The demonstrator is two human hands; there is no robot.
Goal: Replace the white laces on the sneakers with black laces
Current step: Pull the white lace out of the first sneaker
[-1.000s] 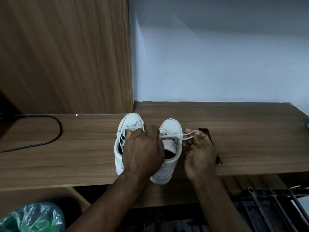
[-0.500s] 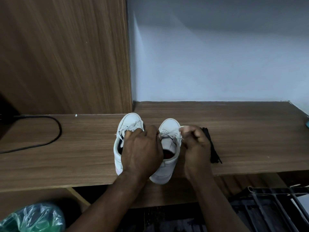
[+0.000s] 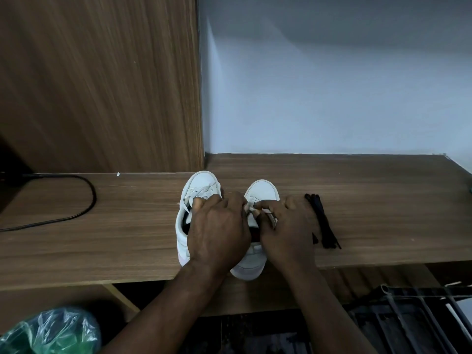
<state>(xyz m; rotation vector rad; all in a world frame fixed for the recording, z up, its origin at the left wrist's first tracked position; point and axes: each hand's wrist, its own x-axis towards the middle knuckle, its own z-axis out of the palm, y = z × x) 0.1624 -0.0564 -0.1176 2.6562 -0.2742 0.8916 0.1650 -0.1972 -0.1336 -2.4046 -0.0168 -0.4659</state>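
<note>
Wood-grain worktop (image 3: 370, 190) in dim light; matching wooden panel (image 3: 97, 80) at 10 o'clock, pale grey wall (image 3: 332, 80) at 1 o'clock, black cable (image 3: 86, 200) at 9 o'clock, green plastic bag (image 3: 51, 330) at 7 o'clock.

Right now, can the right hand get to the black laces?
Probably yes. The black laces lie on the table just beside the right hand, with nothing between them. It would first have to drop the white lace it pinches.

Dim, bluish light. The wall (image 3: 332, 85) is darkest along its top. Wide-angle distortion bends the counter (image 3: 370, 195) edges, and detail is soft and slightly grainy.
</note>
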